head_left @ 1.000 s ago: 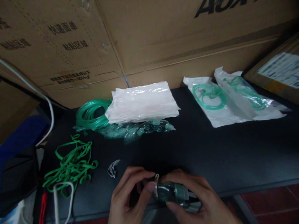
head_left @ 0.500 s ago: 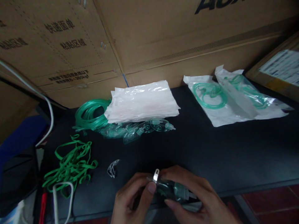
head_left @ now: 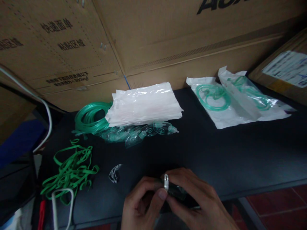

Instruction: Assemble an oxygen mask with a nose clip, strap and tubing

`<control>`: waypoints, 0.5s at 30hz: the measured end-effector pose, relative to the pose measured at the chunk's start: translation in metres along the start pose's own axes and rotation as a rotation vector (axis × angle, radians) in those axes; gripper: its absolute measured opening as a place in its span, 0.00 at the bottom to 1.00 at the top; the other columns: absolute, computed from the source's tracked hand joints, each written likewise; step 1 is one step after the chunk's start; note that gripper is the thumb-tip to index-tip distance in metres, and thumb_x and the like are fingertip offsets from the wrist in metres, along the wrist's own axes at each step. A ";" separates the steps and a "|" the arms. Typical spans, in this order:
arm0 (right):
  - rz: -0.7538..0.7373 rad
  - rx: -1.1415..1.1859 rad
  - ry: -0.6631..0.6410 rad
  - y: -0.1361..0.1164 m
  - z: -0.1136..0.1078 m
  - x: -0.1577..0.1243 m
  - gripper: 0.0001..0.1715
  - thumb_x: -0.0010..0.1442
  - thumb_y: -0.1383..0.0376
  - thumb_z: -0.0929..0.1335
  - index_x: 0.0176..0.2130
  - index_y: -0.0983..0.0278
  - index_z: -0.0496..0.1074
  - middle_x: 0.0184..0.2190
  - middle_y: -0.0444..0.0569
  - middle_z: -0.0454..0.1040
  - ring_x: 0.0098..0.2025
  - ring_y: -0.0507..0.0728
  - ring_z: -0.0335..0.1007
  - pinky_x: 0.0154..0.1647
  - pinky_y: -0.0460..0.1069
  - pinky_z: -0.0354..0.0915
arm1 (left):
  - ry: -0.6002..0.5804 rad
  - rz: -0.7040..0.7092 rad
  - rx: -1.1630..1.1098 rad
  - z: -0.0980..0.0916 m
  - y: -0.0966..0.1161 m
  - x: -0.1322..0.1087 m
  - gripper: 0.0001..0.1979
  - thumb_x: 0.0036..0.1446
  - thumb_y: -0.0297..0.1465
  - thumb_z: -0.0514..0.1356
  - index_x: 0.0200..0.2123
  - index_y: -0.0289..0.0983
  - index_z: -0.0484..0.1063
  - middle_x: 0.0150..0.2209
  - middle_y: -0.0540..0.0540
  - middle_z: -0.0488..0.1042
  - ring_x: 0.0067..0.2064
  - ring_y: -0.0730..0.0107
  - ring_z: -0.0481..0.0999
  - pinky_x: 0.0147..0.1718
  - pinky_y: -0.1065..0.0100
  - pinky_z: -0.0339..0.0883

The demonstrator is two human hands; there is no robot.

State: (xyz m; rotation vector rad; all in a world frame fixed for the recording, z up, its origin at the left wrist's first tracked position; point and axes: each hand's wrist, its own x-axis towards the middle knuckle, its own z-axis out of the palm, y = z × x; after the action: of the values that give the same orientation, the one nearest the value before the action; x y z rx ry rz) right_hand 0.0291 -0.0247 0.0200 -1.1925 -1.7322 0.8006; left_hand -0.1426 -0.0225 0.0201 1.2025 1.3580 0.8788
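Near the front edge of the dark table, my left hand (head_left: 146, 201) and my right hand (head_left: 194, 195) meet over a clear green oxygen mask (head_left: 177, 191). A small slotted metal nose clip (head_left: 166, 182) stands up at the mask's edge, between my left thumb and the fingers of both hands. My left thumb presses on the clip's lower end. The fingers of my right hand close round the mask, hiding much of it. Left of my hands lie several thin metal nose clips (head_left: 115, 173). Beyond them is a tangle of green elastic straps (head_left: 72, 167).
A stack of white pouches (head_left: 145, 105) lies at the back, with clear masks (head_left: 135, 135) before it and coiled green tubing (head_left: 81, 119) beside it. Two packed tubing sets (head_left: 222, 118) lie back right. Cardboard boxes (head_left: 153, 41) wall the rear. A white cable loop (head_left: 54, 207) hangs front left.
My right hand has moved in closer to my left and covers more of the mask. The nose clip has shifted slightly right and now stands more upright. The view has turned slightly.
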 end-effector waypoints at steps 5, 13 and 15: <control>-0.014 0.004 -0.012 0.004 -0.001 -0.001 0.21 0.59 0.77 0.71 0.49 0.58 0.73 0.42 0.45 0.82 0.43 0.55 0.79 0.44 0.47 0.74 | 0.041 0.044 -0.092 0.004 -0.002 0.000 0.15 0.57 0.45 0.69 0.29 0.39 0.82 0.29 0.46 0.78 0.32 0.67 0.77 0.29 0.72 0.73; -0.020 -0.034 -0.085 0.000 -0.002 0.004 0.18 0.60 0.76 0.70 0.47 0.60 0.73 0.40 0.46 0.83 0.41 0.55 0.79 0.42 0.49 0.73 | 0.070 -0.018 -0.073 0.006 -0.004 -0.001 0.17 0.57 0.46 0.68 0.27 0.38 0.80 0.28 0.47 0.76 0.31 0.68 0.75 0.25 0.75 0.69; -0.045 -0.043 -0.088 -0.001 -0.002 0.006 0.16 0.60 0.77 0.70 0.46 0.61 0.74 0.39 0.46 0.83 0.40 0.55 0.80 0.41 0.50 0.73 | 0.073 -0.056 -0.078 0.006 -0.004 -0.002 0.20 0.57 0.49 0.67 0.27 0.38 0.80 0.28 0.47 0.75 0.28 0.71 0.73 0.21 0.76 0.65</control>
State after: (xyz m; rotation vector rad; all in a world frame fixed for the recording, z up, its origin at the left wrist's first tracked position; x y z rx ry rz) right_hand 0.0292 -0.0194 0.0233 -1.1574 -1.8495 0.8030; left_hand -0.1379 -0.0256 0.0159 1.0766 1.3961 0.9349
